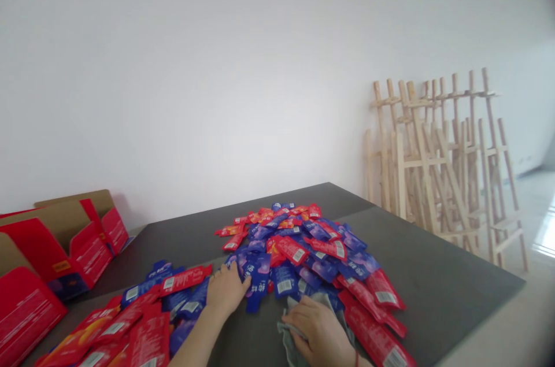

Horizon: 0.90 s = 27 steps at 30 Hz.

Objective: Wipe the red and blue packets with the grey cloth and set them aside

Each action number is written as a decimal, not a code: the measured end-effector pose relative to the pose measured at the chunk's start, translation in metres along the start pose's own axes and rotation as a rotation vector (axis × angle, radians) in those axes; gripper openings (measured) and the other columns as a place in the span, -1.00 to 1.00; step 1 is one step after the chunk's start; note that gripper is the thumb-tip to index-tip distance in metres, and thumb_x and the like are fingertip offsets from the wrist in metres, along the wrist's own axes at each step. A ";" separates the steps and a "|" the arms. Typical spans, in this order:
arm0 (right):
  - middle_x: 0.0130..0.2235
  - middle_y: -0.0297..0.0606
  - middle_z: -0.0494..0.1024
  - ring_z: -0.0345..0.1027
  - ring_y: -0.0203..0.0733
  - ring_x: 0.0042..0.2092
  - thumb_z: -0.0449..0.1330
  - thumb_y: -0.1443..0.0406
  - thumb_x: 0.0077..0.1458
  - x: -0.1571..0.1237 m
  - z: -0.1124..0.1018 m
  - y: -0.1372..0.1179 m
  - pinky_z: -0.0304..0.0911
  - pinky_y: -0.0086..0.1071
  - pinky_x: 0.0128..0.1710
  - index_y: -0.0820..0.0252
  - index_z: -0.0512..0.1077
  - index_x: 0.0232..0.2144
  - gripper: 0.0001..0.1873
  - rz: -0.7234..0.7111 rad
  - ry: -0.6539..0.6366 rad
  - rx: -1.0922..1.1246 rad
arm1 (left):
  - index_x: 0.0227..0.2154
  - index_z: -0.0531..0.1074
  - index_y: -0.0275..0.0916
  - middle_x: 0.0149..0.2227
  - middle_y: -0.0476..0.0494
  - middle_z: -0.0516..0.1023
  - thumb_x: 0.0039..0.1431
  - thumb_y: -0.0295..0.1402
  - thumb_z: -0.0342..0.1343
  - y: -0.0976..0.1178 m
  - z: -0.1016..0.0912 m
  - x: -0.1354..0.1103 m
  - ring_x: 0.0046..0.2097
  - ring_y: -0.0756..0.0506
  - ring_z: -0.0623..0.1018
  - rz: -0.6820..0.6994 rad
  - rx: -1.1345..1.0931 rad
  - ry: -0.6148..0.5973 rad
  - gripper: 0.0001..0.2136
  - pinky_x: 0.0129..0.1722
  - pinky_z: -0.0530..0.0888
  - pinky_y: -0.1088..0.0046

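A heap of red and blue flat packets (299, 245) lies spread over the dark grey table (433, 274). My left hand (225, 292) rests on the packets at the heap's near edge, fingers stretched out and flat. My right hand (314, 329) is curled on a grey cloth (288, 335) that lies on the table just in front of the heap. A second spread of red and blue packets (130, 326) lies to the left of my left arm.
Several open red cardboard display boxes (56, 254) stand at the table's left end. Wooden easels (446, 165) lean against the white wall at the right. The table's right corner (518, 285) meets a light floor.
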State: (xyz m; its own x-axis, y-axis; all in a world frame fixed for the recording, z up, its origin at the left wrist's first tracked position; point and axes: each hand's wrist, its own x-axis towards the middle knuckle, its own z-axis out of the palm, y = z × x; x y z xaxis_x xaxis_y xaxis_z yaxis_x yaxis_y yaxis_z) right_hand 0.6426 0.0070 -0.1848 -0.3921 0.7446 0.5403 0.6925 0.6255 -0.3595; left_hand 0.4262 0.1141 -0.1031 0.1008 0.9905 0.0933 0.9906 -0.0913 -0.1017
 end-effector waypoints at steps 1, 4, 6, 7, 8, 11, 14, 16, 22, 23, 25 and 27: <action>-0.18 -0.29 0.62 0.43 -0.15 -0.17 0.15 0.44 0.10 0.000 -0.001 0.000 0.24 -0.31 -0.06 0.13 0.50 -0.12 -0.71 -0.002 -0.009 -0.010 | 0.20 0.25 -0.51 0.10 -0.57 0.48 0.26 -0.26 -0.06 0.005 0.001 0.003 0.08 -0.37 0.54 -0.012 -0.015 0.000 -0.47 0.02 0.42 0.18; -0.17 -0.27 0.62 0.43 -0.14 -0.16 0.16 0.42 0.11 0.002 -0.003 -0.002 0.25 -0.32 -0.08 0.15 0.50 -0.12 -0.72 -0.001 -0.030 -0.040 | 0.24 0.19 -0.55 0.12 -0.60 0.45 0.21 -0.49 -0.09 0.010 0.001 0.002 0.07 -0.35 0.55 -0.018 -0.051 0.002 -0.48 -0.03 0.45 0.24; -0.17 -0.27 0.62 0.43 -0.14 -0.16 0.16 0.42 0.11 0.002 -0.006 -0.003 0.26 -0.32 -0.10 0.15 0.50 -0.12 -0.72 0.002 -0.036 -0.037 | 0.26 0.14 -0.56 0.10 -0.62 0.47 0.19 -0.59 -0.15 0.007 -0.001 -0.004 0.04 -0.34 0.58 -0.006 -0.066 -0.001 -0.46 -0.06 0.47 0.24; -0.17 -0.26 0.62 0.43 -0.14 -0.16 0.16 0.42 0.11 0.003 -0.007 -0.004 0.26 -0.33 -0.10 0.15 0.50 -0.12 -0.72 0.005 -0.040 -0.034 | 0.26 0.14 -0.56 0.08 -0.62 0.48 0.18 -0.63 -0.18 0.004 -0.003 -0.008 0.02 -0.33 0.59 0.000 -0.073 -0.005 -0.45 -0.07 0.48 0.22; -0.16 -0.26 0.62 0.42 -0.13 -0.15 0.16 0.42 0.12 0.003 -0.008 -0.005 0.26 -0.33 -0.09 0.15 0.50 -0.12 -0.72 0.010 -0.046 -0.031 | 0.27 0.14 -0.55 0.05 -0.60 0.50 0.17 -0.66 -0.22 0.001 -0.005 -0.012 -0.01 -0.32 0.61 0.003 -0.080 -0.008 -0.44 -0.09 0.49 0.21; -0.15 -0.25 0.61 0.41 -0.13 -0.13 0.14 0.43 0.14 0.002 -0.009 -0.007 0.26 -0.32 -0.09 0.15 0.50 -0.09 -0.71 0.032 -0.068 -0.031 | 0.30 0.10 -0.46 0.05 -0.52 0.52 0.17 -0.68 -0.28 -0.010 -0.014 -0.028 -0.04 -0.27 0.63 -0.005 -0.102 -0.003 -0.40 -0.10 0.50 0.22; -0.17 -0.26 0.61 0.41 -0.13 -0.14 0.14 0.43 0.15 0.003 -0.010 -0.009 0.25 -0.31 -0.08 0.14 0.51 -0.10 -0.71 0.041 -0.059 -0.011 | 0.33 0.08 -0.34 0.14 -0.40 0.45 0.19 -0.65 -0.28 -0.017 -0.018 -0.048 0.03 -0.16 0.60 -0.021 -0.212 0.033 -0.38 0.01 0.49 0.31; -0.17 -0.27 0.62 0.41 -0.13 -0.14 0.14 0.43 0.15 0.005 -0.014 -0.009 0.25 -0.31 -0.07 0.14 0.52 -0.11 -0.72 0.046 -0.054 0.005 | 0.27 0.21 -0.30 0.15 -0.30 0.44 0.16 -0.64 -0.26 -0.018 -0.009 -0.065 0.11 -0.09 0.54 -0.003 -0.391 0.064 -0.40 0.12 0.44 0.37; -0.10 -0.27 0.62 0.42 -0.15 -0.11 0.09 0.40 0.22 0.004 -0.026 -0.020 0.23 -0.30 -0.05 0.11 0.49 -0.07 -0.72 -0.102 -0.105 0.059 | 0.12 0.43 -0.27 0.10 -0.19 0.45 0.09 -0.58 -0.17 -0.007 0.056 -0.117 0.20 -0.11 0.45 0.045 -0.851 0.174 -0.45 0.30 0.32 0.27; -0.09 -0.31 0.62 0.42 -0.17 -0.11 0.09 0.36 0.25 0.001 -0.023 -0.023 0.23 -0.32 -0.07 0.07 0.48 -0.06 -0.74 -0.200 -0.164 0.046 | 0.14 0.42 -0.25 0.10 -0.19 0.45 0.08 -0.57 -0.16 -0.005 0.064 -0.123 0.19 -0.11 0.45 0.053 -0.878 0.206 -0.45 0.30 0.33 0.26; -0.14 -0.42 0.63 0.42 -0.22 -0.16 0.11 0.28 0.30 -0.006 -0.013 -0.029 0.24 -0.36 -0.19 -0.03 0.47 -0.09 -0.81 -0.384 -0.301 -0.013 | 0.15 0.41 -0.24 0.09 -0.20 0.44 0.07 -0.57 -0.14 -0.001 0.076 -0.132 0.18 -0.13 0.46 0.049 -0.885 0.273 -0.43 0.30 0.33 0.22; -0.23 -0.48 0.63 0.40 -0.25 -0.26 0.11 0.25 0.32 -0.009 -0.002 -0.035 0.21 -0.37 -0.35 -0.04 0.47 -0.18 -0.87 -0.440 -0.371 -0.083 | 0.15 0.41 -0.26 0.09 -0.23 0.42 0.06 -0.57 -0.15 0.001 0.079 -0.135 0.19 -0.15 0.45 0.038 -0.865 0.313 -0.43 0.30 0.33 0.19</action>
State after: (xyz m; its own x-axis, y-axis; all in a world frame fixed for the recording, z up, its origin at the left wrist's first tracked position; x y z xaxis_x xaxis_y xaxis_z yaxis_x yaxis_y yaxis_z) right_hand 0.6233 -0.0219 -0.1754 -0.8295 0.4597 0.3171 0.4554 0.8855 -0.0925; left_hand 0.4064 -0.0113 -0.1945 0.0302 0.9240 0.3812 0.6974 -0.2927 0.6542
